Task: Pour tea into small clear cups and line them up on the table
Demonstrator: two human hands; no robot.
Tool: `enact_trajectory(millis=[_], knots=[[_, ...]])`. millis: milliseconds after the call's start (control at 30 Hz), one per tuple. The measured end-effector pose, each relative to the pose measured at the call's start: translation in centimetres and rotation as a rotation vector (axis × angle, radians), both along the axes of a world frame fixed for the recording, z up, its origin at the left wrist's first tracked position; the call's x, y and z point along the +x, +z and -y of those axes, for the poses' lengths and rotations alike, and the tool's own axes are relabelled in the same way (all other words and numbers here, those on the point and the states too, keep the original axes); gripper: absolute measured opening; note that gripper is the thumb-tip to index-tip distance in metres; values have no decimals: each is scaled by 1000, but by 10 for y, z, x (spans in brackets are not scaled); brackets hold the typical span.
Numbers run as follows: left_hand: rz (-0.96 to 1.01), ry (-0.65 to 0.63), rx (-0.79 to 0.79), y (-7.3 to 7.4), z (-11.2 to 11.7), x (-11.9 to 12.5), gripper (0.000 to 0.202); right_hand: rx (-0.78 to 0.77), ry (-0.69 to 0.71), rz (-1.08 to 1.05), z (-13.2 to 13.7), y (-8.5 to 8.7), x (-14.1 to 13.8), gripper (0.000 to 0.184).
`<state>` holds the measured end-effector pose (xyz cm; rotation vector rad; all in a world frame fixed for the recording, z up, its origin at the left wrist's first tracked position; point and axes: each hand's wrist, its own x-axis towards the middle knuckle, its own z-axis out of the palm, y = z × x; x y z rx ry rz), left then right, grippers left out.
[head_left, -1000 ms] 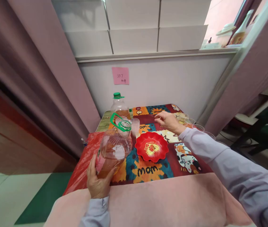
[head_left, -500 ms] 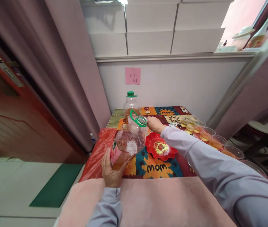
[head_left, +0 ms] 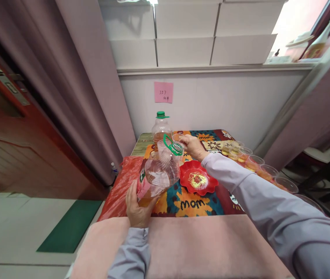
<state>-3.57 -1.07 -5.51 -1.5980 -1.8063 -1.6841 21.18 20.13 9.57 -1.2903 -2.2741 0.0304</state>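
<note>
My left hand is wrapped round the lower part of a big clear plastic jug. The jug tilts to the right, its mouth uncapped and a green handle ring at its neck. Some yellowish liquid lies low in it. Just beyond the mouth, my right hand pinches a clear plastic cup by its side; the cup is partly hidden and its contents cannot be made out. Below the right wrist lies a red scalloped dish with a gold print. Behind stands a second jug, green-capped.
A row of clear cups with yellow liquid runs along the table's right side, beside my right forearm. Red plastic sheeting covers the left edge. A patterned cloth and a pink cloth cover the table. A wall stands behind.
My right hand has risen slightly from beside the jug's mouth, and the cup it holds now shows behind the neck. The jug's neck has shifted a little to the right.
</note>
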Motion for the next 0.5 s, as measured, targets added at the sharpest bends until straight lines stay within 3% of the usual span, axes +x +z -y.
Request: enact_trajectory(millis=[100, 167, 367, 500], knots=[[-1, 2, 3, 0, 0, 1, 99, 126, 33, -126, 15, 5, 26, 27], [-2, -7, -4, 0, -1, 1, 100, 178, 75, -190, 32, -4, 49, 25], [-25, -13, 19, 0, -3, 3, 98, -49, 79, -62, 81, -74, 94, 23], [-36, -20, 10, 4, -3, 6, 100, -76, 55, -52, 91, -100, 95, 21]])
